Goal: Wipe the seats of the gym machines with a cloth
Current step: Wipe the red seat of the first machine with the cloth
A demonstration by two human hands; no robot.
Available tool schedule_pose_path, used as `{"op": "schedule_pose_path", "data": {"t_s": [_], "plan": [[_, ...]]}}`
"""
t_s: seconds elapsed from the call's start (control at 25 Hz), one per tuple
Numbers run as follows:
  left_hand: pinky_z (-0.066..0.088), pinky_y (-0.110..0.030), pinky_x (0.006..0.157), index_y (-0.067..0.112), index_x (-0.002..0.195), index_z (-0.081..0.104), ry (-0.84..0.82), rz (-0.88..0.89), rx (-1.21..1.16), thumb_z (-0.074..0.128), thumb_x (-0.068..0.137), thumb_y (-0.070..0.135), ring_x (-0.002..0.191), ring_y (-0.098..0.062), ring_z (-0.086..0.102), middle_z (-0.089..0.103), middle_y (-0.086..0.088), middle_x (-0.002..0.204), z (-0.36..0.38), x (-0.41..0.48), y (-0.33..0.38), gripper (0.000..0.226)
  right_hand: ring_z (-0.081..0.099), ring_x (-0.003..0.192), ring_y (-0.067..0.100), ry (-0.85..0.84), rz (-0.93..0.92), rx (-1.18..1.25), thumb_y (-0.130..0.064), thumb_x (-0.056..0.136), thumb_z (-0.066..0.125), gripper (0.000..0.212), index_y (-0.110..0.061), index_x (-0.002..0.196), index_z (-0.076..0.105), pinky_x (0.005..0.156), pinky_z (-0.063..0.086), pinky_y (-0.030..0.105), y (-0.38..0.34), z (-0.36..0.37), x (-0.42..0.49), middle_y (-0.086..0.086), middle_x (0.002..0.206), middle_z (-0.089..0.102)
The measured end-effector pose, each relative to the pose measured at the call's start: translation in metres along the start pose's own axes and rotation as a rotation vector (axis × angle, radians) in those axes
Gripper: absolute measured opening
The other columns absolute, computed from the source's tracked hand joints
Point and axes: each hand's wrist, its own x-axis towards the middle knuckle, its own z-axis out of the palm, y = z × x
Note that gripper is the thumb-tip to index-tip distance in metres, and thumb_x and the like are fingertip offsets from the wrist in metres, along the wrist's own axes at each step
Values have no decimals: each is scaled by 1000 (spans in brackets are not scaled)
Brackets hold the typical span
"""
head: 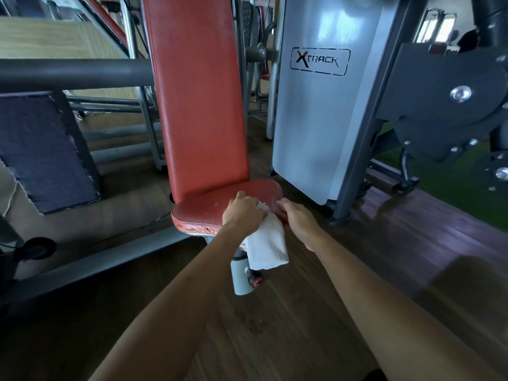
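White cloth [268, 243], gripped by left hand [243, 213], hangs lengthwise off seat [203, 210] front.

Grey panel [316, 127] – XTRACK logo, wooden floor [275, 339], green turf [453, 182], dark blue mat [41, 149]

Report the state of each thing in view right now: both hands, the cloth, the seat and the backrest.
left hand: grips the white cloth on the seat.
right hand: at the seat's right front edge, beside the cloth; grip unclear.
white cloth: top bunched under the left hand, the rest hanging over the seat's front edge.
red seat: worn, front edge cracked.
red backrest: upright, scuffed.
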Motion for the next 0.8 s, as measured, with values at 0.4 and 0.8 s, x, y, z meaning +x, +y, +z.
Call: {"op": "schedule_pose_path", "data": {"t_s": [0.4,0.8], "plan": [[44,-11,61,12,109,67,437,-255,-860,54,100,13,80,-9,61,69,-2,100,-17,-47,-80,16,42,142,21,-162,-201,-403,-25,104,51,39,-21,142,56,119,32,36,-12,12,7,0,154,46],[53,-29,89,28,112,71,432,-615,-1376,61,95,26,109,-18,65,66,-2,121,71,-76,-52,20,7,155,24,-146,-243,-542,-30,110,29,47,-23,156,33,126,8,41,4,36,17,-3,167,20]]}}
